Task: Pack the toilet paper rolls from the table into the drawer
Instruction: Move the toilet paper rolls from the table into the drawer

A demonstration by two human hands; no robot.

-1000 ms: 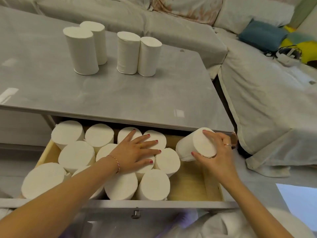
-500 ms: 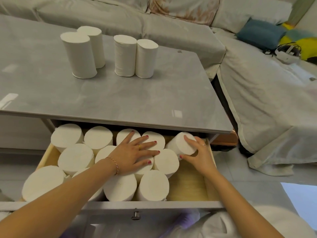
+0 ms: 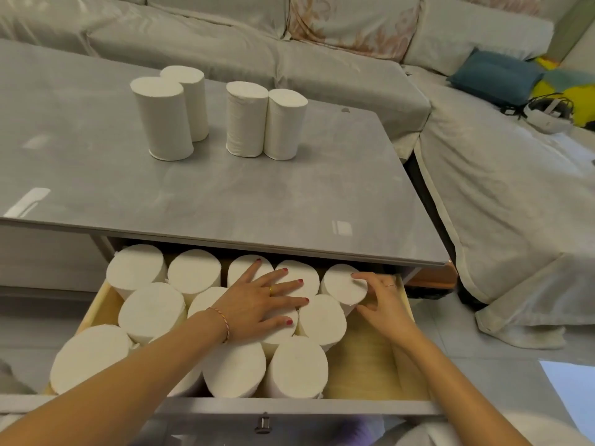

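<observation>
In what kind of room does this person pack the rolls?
Most likely a home living room. A large light grey fabric corner sofa with a dark blue cushion wraps around a low grey stone-look coffee table, whose open wooden drawer takes the rolls.

A grey covered sofa holds a blue cushion, apparently above pale floor tiles.

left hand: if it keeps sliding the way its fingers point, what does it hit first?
The left hand lies flat on the packed white paper rolls, fingers pointing right and slightly back. First contact is probably the white roll held by the right hand; depth is unclear.
</observation>
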